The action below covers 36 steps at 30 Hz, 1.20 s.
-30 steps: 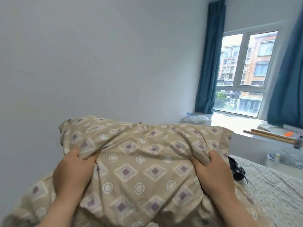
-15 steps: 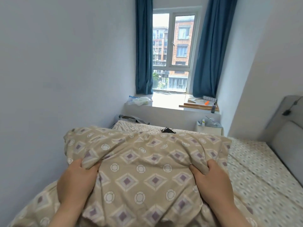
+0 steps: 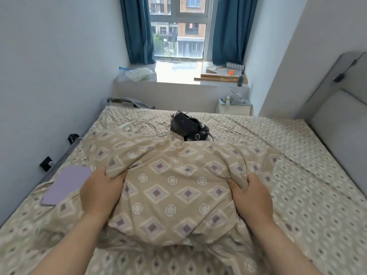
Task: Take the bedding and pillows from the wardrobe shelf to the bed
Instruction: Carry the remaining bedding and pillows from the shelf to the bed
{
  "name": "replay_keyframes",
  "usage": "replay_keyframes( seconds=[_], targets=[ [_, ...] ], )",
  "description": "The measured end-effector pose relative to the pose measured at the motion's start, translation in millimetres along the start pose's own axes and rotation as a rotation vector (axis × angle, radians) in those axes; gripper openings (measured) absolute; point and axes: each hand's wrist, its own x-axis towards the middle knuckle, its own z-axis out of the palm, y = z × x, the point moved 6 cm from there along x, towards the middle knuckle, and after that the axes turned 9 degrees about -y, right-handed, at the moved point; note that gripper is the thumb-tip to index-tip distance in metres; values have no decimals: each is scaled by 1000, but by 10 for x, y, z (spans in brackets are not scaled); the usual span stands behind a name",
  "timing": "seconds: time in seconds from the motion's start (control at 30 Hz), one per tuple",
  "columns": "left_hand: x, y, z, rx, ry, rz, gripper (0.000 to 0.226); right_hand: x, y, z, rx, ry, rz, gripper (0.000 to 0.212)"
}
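Observation:
A bundled beige duvet (image 3: 174, 181) with a diamond and circle print rests on the bed (image 3: 297, 175), which wears a sheet of the same pattern. My left hand (image 3: 101, 191) clutches a fold on the bundle's left side. My right hand (image 3: 250, 197) clutches a fold on its right side. Both forearms reach in from the bottom edge. No pillow shows, and the wardrobe is out of view.
A black headset (image 3: 188, 126) lies on the bed just beyond the duvet. A lilac flat thing (image 3: 65, 185) lies at the bed's left. The grey headboard (image 3: 337, 108) stands at right, a wall at left, a cluttered window ledge (image 3: 178, 74) and small white bin (image 3: 232, 106) beyond.
The view swung from the wall toward the bed and tipped down. The duvet, held up in front of me before, has come down onto the mattress, both hands still gripping it.

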Motion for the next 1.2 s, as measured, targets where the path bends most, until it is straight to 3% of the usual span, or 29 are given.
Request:
replay_keyframes(
  seconds=[0.57, 1.07, 1.2],
  targets=[
    [1195, -1578, 2518, 14, -221, 7, 41, 1020, 1549, 2222, -119, -20, 159, 39],
    [1160, -1980, 3091, 123, -336, -49, 67, 1009, 2097, 2649, -164, -92, 268, 42],
    [1189, -2006, 3035, 167, -334, -102, 75, 985, 2081, 2586, -127, -83, 286, 52]
  ],
)
